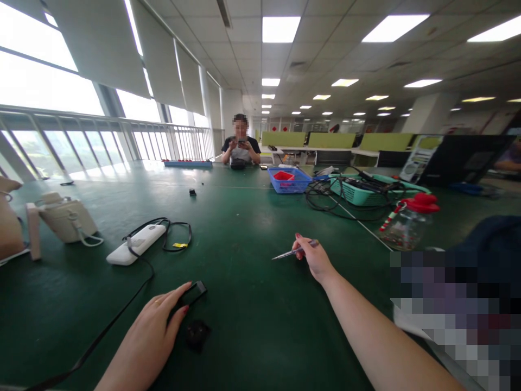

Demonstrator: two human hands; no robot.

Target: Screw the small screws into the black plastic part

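I had the left hand [157, 326] closed on a small black device [191, 295], pinched between thumb and fingers just above the green table [244, 304]. A second black part [197, 333] lay on the table just below it, apart from the hand. The right hand [313, 258] was closed around a thin screwdriver [291, 252], tip pointing left, well apart from the device. I judged the step to be positioning before tool contact. The next move called for bringing tip and device together and steadying the device firmly.
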